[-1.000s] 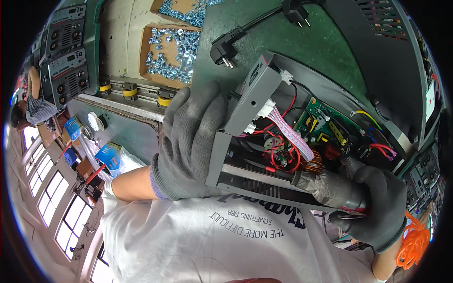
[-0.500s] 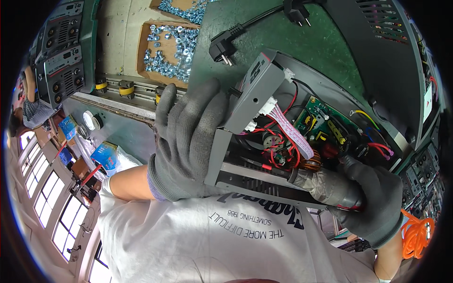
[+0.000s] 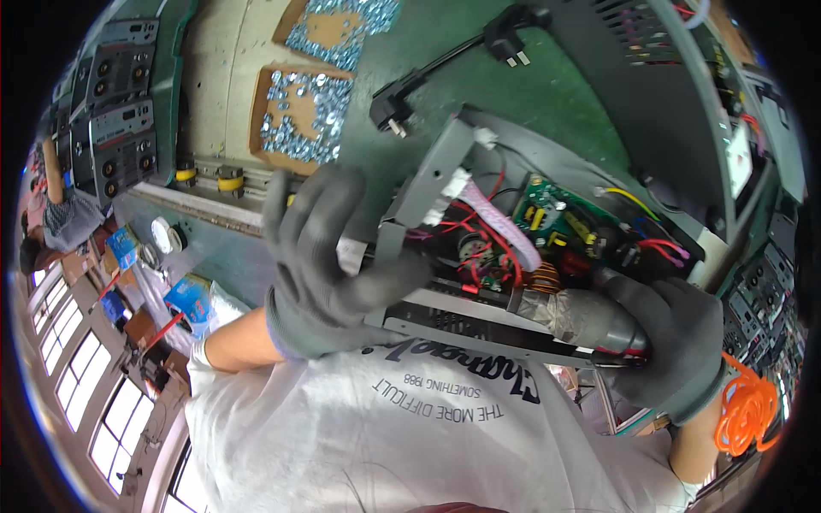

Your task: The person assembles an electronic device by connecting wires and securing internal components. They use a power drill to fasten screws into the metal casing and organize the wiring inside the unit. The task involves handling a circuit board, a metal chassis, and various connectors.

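Observation:
An open grey metal chassis [image 3: 479, 329] with a circuit board [image 3: 547, 209], a copper coil [image 3: 544, 278] and red wires inside lies in front of me. My left hand [image 3: 329, 265], in a dark grey glove, is raised at the chassis's left end with its fingers spread, blurred by motion. In my right glove [image 3: 676, 350] is a power screwdriver [image 3: 581, 321], its body wrapped in grey tape. The tool lies along the near side of the chassis, nose to the left. A pale ribbon cable [image 3: 505, 227] runs from the chassis's front panel [image 3: 432, 175].
Two cardboard trays of screws [image 3: 299, 115] sit at the far left of the green bench. Black power plugs [image 3: 393, 107] lie beyond the chassis. A large vented grey cover [image 3: 658, 103] stands at right. Orange coiled hose [image 3: 744, 406] hangs by my right wrist. Finished-looking machines [image 3: 124, 145] stand at left.
My left hand has come off the front panel and its fingers have spread. The chassis has shifted slightly left in view. My right hand still holds the screwdriver.

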`<control>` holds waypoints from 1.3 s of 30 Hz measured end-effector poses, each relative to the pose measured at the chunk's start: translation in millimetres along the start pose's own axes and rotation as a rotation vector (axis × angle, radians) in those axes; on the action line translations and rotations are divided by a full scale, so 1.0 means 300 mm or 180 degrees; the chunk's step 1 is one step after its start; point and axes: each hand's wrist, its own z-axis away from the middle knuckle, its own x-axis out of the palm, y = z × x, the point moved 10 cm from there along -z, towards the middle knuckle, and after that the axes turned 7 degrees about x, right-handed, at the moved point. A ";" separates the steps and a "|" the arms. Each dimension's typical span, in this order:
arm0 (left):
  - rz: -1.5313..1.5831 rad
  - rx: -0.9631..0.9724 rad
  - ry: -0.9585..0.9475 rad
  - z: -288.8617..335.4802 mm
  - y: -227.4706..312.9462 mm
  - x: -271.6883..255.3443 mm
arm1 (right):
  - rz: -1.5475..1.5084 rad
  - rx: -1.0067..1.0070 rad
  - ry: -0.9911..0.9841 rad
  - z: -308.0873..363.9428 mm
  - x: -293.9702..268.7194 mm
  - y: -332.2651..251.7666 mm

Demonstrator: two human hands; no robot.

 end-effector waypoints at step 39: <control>0.1409 0.0109 -0.0241 -0.919 -0.255 0.292 | -0.0153 0.0643 0.1385 -0.148 -0.446 0.553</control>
